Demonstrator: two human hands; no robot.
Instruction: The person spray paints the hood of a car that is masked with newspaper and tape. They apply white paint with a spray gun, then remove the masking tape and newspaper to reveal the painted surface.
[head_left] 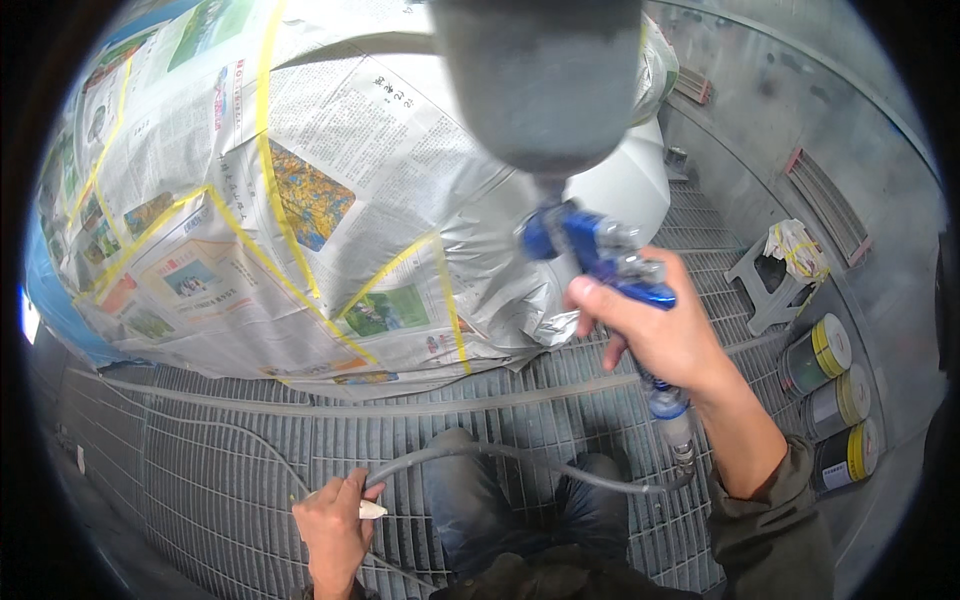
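My right hand is closed round the grip of a blue spray gun, held up before a large body masked with newspaper. On top of the gun sits a big grey paint cup, partly cut off by the upper edge. A grey air hose hangs from the fitting under the grip and loops across to the lower left. There my left hand grips it, with a small whitish piece sticking out beside the fingers; its kind is unclear.
Yellow tape joins the newspaper, and a bare white panel shows behind the gun. Underfoot is a metal grating floor. Along the right wall stand a grey plastic stool and several paint cans. More hose trails at left.
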